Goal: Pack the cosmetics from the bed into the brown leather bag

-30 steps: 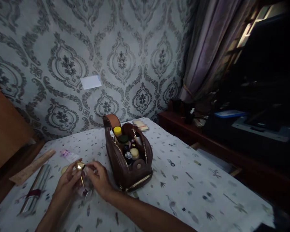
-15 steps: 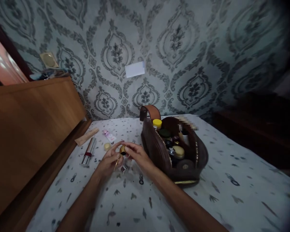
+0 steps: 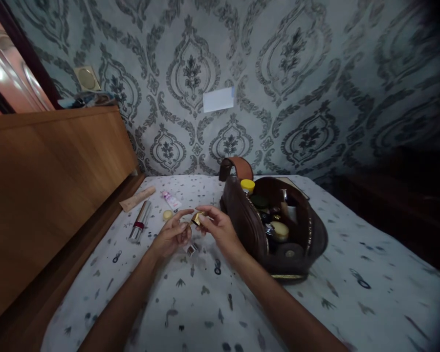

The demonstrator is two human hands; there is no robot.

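Observation:
My right hand [image 3: 220, 227] pinches a small shiny gold cap-like piece [image 3: 197, 218] between thumb and fingers. My left hand [image 3: 173, 234] is just left of it, its fingers curled together; whatever lies in them is too small and blurred to name. Below the two hands, a small clear and silver container [image 3: 191, 250] lies on the patterned sheet [image 3: 205, 313]. To the right of my right hand stands a dark brown cosmetic bag [image 3: 242, 220], unzipped. Inside it are a yellow-lidded jar [image 3: 247, 185], a cream round lid [image 3: 279, 231] and several bottles.
Left of my hands lie a silver tube with a red band [image 3: 140, 224], a beige tube [image 3: 137, 198], a pink and white tube [image 3: 171, 200] and a small cream-coloured round piece [image 3: 167, 214]. A wooden cabinet [image 3: 58, 171] borders the left side; the patterned wall [image 3: 242, 73] rises behind.
The whole view has shifted slightly. The gold piece now sits tilted in my right hand, a little apart from my left. A thin gold stick earlier seen at my left hand no longer shows.

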